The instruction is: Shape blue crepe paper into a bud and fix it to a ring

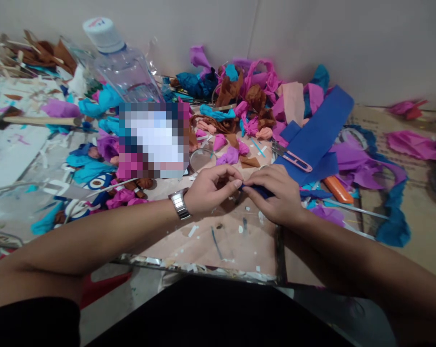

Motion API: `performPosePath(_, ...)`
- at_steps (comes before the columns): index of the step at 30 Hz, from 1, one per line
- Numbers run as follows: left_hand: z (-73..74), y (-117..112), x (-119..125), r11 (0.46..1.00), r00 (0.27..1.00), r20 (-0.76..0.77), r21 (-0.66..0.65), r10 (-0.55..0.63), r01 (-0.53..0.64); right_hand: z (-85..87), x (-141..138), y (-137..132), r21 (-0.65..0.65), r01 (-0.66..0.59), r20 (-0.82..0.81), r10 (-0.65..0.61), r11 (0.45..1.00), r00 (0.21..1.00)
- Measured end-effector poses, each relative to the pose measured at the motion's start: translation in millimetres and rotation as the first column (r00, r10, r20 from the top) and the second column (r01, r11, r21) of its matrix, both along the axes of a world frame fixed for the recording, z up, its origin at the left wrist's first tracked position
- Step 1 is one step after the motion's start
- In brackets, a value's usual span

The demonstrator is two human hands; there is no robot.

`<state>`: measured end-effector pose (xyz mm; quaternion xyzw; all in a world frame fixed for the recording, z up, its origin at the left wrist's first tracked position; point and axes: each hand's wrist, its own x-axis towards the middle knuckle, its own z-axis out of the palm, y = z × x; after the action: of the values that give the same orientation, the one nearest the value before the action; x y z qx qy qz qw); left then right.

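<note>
Over the front of the table, my left hand [213, 189] and my right hand [277, 193] meet at the fingertips. Both pinch a small dark blue piece of crepe paper [259, 190], most of it lying under my right fingers. Just behind my right hand are a wide folded strip of blue crepe paper [321, 120] and pink-handled thread snips [293, 158] resting on it. A roll of clear tape [202, 160] is behind my left hand, which wears a metal watch [180, 205] on the wrist.
A large clear bottle [127, 72] with a white cap stands at the back left. Crumpled pink, brown and teal paper [254, 96] is heaped along the wall. A hammer [40, 119] lies far left, an orange-handled cutter [337, 189] at right. A blurred-out patch covers a phone-like object [156, 140].
</note>
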<state>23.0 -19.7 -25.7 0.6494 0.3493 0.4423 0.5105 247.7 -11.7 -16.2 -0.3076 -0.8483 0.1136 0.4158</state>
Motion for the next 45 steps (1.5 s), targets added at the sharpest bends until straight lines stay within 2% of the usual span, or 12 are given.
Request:
performPosePath(5, -0.5, -1, -1, 0.999, 0.999, -0.042, 0.047, -0.015, 0.017, 0.2, 0, 0, -0.046, 0.013, -0.014, -0.014, 0.999, 1.0)
performPosePath(10, -3.7, 0, 0, 0.998, 0.999, -0.05, 0.055, 0.014, -0.011, 0.3, 1, 1, -0.06, 0.037, 0.066, -0.033, 0.998, 0.997)
performPosePath(17, 1.6, 3, 0, 0.964, 0.973, -0.155, 0.23, 0.171, -0.133, 2.8, 3, 0, -0.028, 0.07, 0.164, -0.064, 0.997, 0.984)
performPosePath(22, -0.7, 3, 0, 0.989, 0.991, -0.086, 0.121, 0.099, -0.089, 5.0, 2, -1, -0.046, 0.07, 0.171, -0.061, 0.997, 0.983)
performPosePath(28, -0.2, 0, 1, 0.994, 0.995, -0.029, 0.044, 0.098, -0.096, 8.0, 1, -2, -0.085, 0.068, 0.133, -0.057, 0.994, 0.989)
performPosePath(31, -0.9, 0, 1, 0.998, 0.998, -0.023, 0.021, 0.052, -0.052, 9.0, 1, -3, -0.095, 0.062, 0.114, -0.051, 0.994, 0.992)
performPosePath(33, -1.1, 1, 0, 0.998, 0.999, -0.032, 0.041, 0.038, -0.037, 9.5, 1, -3, -0.096, 0.058, 0.106, -0.048, 0.994, 0.993)
performPosePath(37, 1.5, 5, -1, 0.977, 0.99, -0.108, 0.204, 0.091, -0.068, 9.1, 0, -3, -0.08, 0.056, 0.088, -0.049, 0.995, 0.995)
performPosePath(39, 2.7, 5, -1, 0.972, 0.989, -0.12, 0.225, 0.09, -0.061, 8.1, 0, -2, -0.078, 0.056, 0.078, -0.05, 0.995, 0.996)
performPosePath(43, 0.8, 3, 0, 0.991, 0.997, -0.055, 0.122, 0.054, -0.047, 8.4, 2, -1, -0.064, 0.054, 0.093, -0.048, 0.997, 0.995)
performPosePath(45, -1.5, 2, 0, 0.995, 0.997, -0.012, 0.061, 0.074, -0.073, 11.5, 5, -5, 0.039, 0.085, 0.118, -0.089, 0.996, 0.989)
